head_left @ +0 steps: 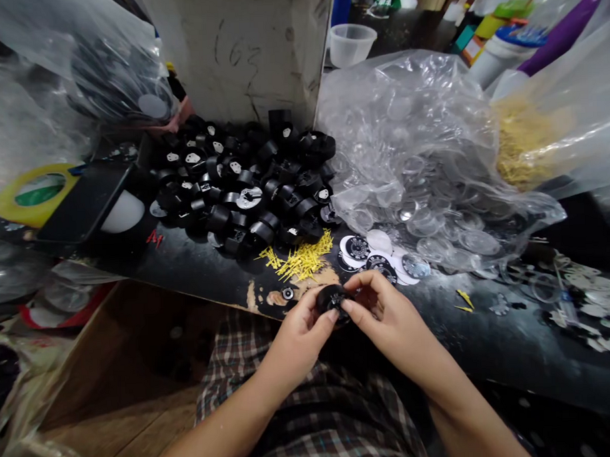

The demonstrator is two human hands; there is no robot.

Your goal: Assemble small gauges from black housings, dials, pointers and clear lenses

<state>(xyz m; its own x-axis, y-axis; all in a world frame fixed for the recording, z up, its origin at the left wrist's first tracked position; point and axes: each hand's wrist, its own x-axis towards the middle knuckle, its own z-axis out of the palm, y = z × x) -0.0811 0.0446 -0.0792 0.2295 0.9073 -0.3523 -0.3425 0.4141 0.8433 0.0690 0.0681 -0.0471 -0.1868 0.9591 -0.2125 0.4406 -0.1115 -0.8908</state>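
Both hands meet at the table's front edge around a round black plastic housing (331, 297). My left hand (304, 322) grips its left side, thumb on the upper face. From the right, my right hand (375, 309) pinches it with thumb and index finger; whether a small part sits under the thumbs I cannot make out. Just beyond lie a heap of yellow pointers (306, 258) and round dial faces (379, 267), printed black and white. A small ring-shaped part (287, 294) rests left of the fingers. Farther back is a large pile of similar black housings (248, 184).
A plastic bag of clear round covers (428, 177) spreads over the right side. White flat parts (588, 305) lie far right. At left are a yellow tape roll (31, 195), a black tray (86, 203) and red bits (154, 239). A grey panel (243, 50) stands behind.
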